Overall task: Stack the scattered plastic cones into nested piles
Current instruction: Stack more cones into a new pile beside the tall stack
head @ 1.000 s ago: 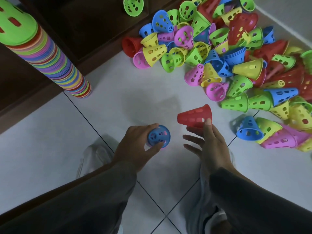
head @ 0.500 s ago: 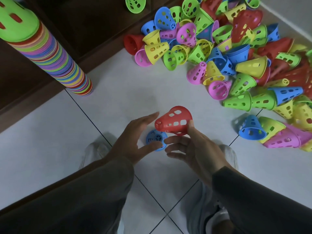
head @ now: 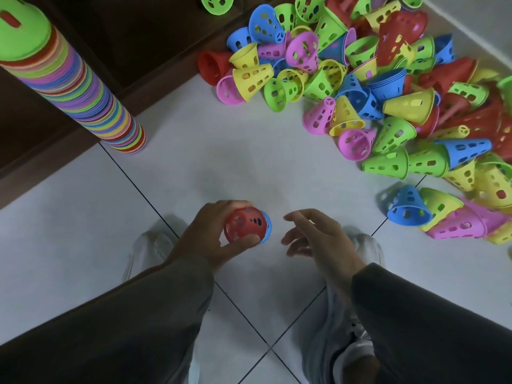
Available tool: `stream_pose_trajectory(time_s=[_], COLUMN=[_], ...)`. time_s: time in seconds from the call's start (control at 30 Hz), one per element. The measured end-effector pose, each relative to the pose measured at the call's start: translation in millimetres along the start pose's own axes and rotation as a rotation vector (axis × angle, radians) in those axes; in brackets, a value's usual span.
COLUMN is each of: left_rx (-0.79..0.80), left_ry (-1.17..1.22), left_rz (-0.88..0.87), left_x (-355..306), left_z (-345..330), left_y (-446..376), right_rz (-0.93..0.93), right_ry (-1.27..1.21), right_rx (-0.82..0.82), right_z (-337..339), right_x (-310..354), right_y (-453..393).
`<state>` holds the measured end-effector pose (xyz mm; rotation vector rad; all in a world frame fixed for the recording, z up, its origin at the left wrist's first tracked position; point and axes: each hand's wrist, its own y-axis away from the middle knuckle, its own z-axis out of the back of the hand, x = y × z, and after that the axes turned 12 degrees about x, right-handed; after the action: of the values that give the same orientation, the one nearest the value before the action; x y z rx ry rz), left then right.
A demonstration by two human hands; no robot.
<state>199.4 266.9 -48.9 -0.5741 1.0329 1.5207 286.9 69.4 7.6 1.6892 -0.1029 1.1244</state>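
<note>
Now that the red cone [head: 245,224] sits nested over the blue cone [head: 266,227], the left hand [head: 213,234] grips the pair and the right hand [head: 318,239] has let go, fingers loose. Bare floor [head: 235,162] lies ahead; farther off, the scattered heap [head: 388,92] and tall stack [head: 69,81] flank it.

Pale tiled floor [head: 235,162] with dark grout lines, dark wooden cabinet [head: 133,37] along the far left, white wall base [head: 476,26] at top right, pale shoes [head: 346,342] on the tiles
</note>
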Motion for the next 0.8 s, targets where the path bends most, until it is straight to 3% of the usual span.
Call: stream_pose_trajectory(time_s=[0.3,0.57,0.67,0.8], left_rx=[0.164,0.243,0.235,0.203], left_ry=[-0.219,-0.324,-0.317,-0.303], left_rz=[-0.007,-0.034,0.052,0.074], left_x=[19,35,43,40], left_z=[-12,25,44,55], left_y=[-23,-28,-30,-38], right_rz=[0.209,0.438,0.312,0.137], right_ry=[0.148,1.017,1.141,1.064], right_rx=[-0.196,-0.426,-0.426,-0.342], right_z=[34,113,143,156], right_x=[2,29,50,63], right_y=[-29,-74,-102,-132])
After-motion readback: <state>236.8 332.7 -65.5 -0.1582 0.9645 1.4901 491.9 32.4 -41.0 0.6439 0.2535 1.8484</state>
